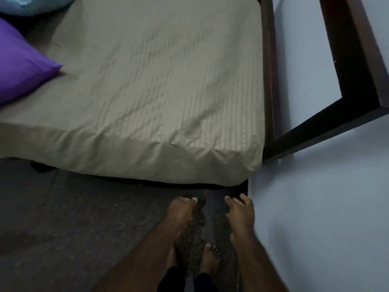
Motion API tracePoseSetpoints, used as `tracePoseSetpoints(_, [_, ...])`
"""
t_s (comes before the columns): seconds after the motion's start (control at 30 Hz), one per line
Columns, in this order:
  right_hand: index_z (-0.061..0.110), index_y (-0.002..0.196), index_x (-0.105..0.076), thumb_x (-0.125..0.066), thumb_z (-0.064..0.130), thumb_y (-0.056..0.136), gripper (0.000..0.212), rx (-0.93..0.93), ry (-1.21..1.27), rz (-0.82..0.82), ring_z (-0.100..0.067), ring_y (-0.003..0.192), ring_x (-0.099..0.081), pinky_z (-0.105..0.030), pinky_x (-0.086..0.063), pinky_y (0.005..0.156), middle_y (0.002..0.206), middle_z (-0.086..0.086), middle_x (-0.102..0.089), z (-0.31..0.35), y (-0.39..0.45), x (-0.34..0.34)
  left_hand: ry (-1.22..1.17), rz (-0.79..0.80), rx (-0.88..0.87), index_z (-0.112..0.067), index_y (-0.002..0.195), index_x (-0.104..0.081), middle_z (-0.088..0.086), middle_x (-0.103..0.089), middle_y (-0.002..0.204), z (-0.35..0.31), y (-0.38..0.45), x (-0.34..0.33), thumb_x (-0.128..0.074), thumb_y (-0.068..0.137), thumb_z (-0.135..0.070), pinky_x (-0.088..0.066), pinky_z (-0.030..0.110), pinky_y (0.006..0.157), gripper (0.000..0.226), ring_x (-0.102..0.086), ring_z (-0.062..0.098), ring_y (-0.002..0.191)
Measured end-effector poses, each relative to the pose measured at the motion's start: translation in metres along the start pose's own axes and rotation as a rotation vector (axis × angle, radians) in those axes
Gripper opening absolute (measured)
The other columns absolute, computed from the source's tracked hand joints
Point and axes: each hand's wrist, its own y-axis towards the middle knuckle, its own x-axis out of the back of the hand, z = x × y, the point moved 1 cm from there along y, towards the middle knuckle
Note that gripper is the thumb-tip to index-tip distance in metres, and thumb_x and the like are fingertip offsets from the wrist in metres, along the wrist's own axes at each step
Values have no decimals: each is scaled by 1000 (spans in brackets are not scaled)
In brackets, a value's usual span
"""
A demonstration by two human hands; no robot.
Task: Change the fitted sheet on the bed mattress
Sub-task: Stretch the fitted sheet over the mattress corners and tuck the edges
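Fingers [190, 200] of the left hand [181, 211] are curling loosely inward and gripping nothing, while those of the right hand [240, 213] are spreading slightly, relaxed and also holding nothing. Both hands are hovering over the dark floor [73, 218], just short of the mattress corner and apart from it. Below them, two bare feet [208, 260] are standing on that floor. Beyond the hands, the beige fitted sheet [157, 91] is lying stretched over the mattress, wrinkling near its front corner [237, 161] and wrapping down the side. A dark wooden bed frame [269, 81] is running along the right edge, beside a pale wall [315, 207]. Farther back at left, a purple pillow [21, 66] is resting on the sheet, with a light blue pillow [31, 4] lying behind it.
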Motion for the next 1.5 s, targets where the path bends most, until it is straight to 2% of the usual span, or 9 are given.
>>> tracePoseSetpoints(0.23, [11, 149, -41, -70, 14, 92, 64, 85, 164, -34, -27, 130, -51, -53, -44, 108, 146, -9, -51, 43, 52, -13, -125, -12, -56, -20, 87, -61, 6, -59, 83, -54, 26, -1, -60, 98, -39, -41, 26, 60, 22, -56, 21, 69])
tracePoseSetpoints(0.4, [11, 119, -63, -75, 29, 78, 46, 50, 85, -157, -25, 80, -61, -37, -54, 65, 105, -9, -63, 59, 142, 1, -222, -9, 0, -21, 102, -63, 0, -65, 98, -86, 62, -18, -62, 96, -44, -49, 31, 69, 23, -62, 19, 80])
tracePoseSetpoints(0.53, [10, 89, -71, -74, 40, 77, 33, 71, -93, -205, -32, 86, -67, -47, -57, 81, 93, -9, -72, 49, 186, -3, -238, 9, 56, -24, 99, -62, -3, -66, 105, -103, 93, -45, -63, 93, -51, -56, 39, 80, 27, -66, 23, 93])
tracePoseSetpoints(0.63, [-1, 85, -65, -65, 20, 90, 22, 265, -369, -421, -41, 84, -64, -44, -49, 76, 86, -25, -67, 27, 182, 23, -287, 22, 72, -23, 100, -62, -5, -67, 106, -113, 114, -68, -58, 95, -54, -56, 41, 86, 32, -67, 21, 96])
tracePoseSetpoints(0.7, [-3, 90, -59, -62, 11, 94, 15, 330, -432, -530, -41, 79, -63, -40, -44, 69, 83, -26, -64, 6, 169, 38, -314, 36, 54, -19, 102, -62, -4, -68, 100, -116, 121, -82, -54, 99, -48, -55, 34, 76, 30, -66, 17, 86])
tracePoseSetpoints(0.8, [6, 90, -53, -63, 17, 94, 15, 216, -466, -396, -39, 82, -63, -44, -51, 72, 85, -20, -63, -6, 166, 30, -285, 66, 27, -22, 83, -57, -3, -64, 83, -112, 120, -92, -53, 101, -33, -48, 25, 64, 22, -60, 12, 71])
tracePoseSetpoints(1.0, [9, 116, -69, -67, 22, 92, 28, 221, -241, -390, -30, 106, -62, -42, -50, 94, 113, -10, -69, 38, 183, 14, -234, 19, 47, -20, 80, -56, 0, -60, 76, -101, 120, -83, -56, 98, -23, -43, 24, 57, 19, -57, 16, 66])
tracePoseSetpoints(1.2, [5, 101, -75, -66, 12, 90, 16, 296, -148, -453, -23, 82, -62, -24, -38, 73, 88, -8, -71, 37, 184, 4, -179, 56, 18, -22, 94, -65, 1, -68, 91, -85, 131, -87, -56, 98, -19, -47, 26, 65, 10, -60, 17, 75])
tracePoseSetpoints(1.5, [15, 85, -60, -51, 21, 101, 19, 248, 245, -421, -15, 69, -50, -29, -39, 66, 80, -3, -58, -16, 230, -44, -171, 156, -127, -28, 119, -58, 5, -68, 102, -54, 201, -101, -58, 99, -20, -50, 32, 70, 22, -62, 20, 82])
